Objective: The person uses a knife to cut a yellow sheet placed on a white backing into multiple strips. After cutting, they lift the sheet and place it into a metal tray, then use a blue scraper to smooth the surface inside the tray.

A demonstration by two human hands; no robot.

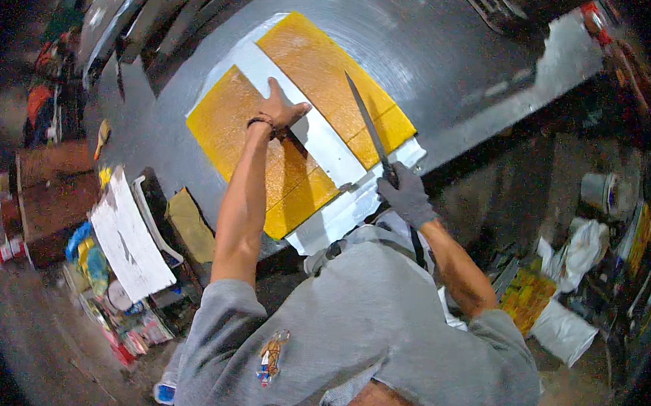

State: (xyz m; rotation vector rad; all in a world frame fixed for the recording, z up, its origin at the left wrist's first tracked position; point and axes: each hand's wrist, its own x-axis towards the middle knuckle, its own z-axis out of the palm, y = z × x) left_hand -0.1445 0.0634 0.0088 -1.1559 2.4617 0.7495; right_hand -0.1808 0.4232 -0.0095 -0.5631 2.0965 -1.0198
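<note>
Two amber-yellow slabs with a wet-looking, textured surface lie on a white sheet, which shows as a strip between them. Straight lines cross both slabs near their close ends. My bare left hand, with a dark bracelet at the wrist, has its fingers spread over the left slab's inner edge and the white strip. In a grey glove, my right hand is closed round the dark handle of a long knife. Its blade points away and to the left, above the right slab; I cannot tell whether it touches.
The grey metal table carries curved metal parts at far left and a brush at its left edge. A white board and brown boxes stand left. A bucket and white plastic bags are on the right.
</note>
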